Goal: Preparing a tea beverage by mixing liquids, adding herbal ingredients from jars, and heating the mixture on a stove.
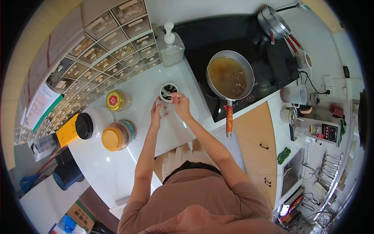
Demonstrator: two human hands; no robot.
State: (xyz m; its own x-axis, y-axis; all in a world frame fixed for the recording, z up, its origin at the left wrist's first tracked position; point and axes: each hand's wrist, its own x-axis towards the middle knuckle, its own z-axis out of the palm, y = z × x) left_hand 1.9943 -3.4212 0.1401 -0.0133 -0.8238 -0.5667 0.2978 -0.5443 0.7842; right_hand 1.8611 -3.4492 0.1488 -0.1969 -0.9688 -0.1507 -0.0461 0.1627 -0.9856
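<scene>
A small white round bowl with several dark pieces in it stands on the white counter. My right hand pinches a white spoon, whose end lies among the dark pieces. Just below the bowl, my left hand is closed around a small pale object, possibly a lid; the fingers hide much of it. To the right, a metal saucepan with a worn red-brown handle sits on the black cooktop. It contains yellowish-brown liquid and reddish-brown bits gathered at its right side.
On the left stand a gold-lidded jar, a black-lidded white tub and an orange-lidded jar. A pump bottle is beside the cooktop. Small labelled drawers line the back. The saucepan's handle juts past the counter edge.
</scene>
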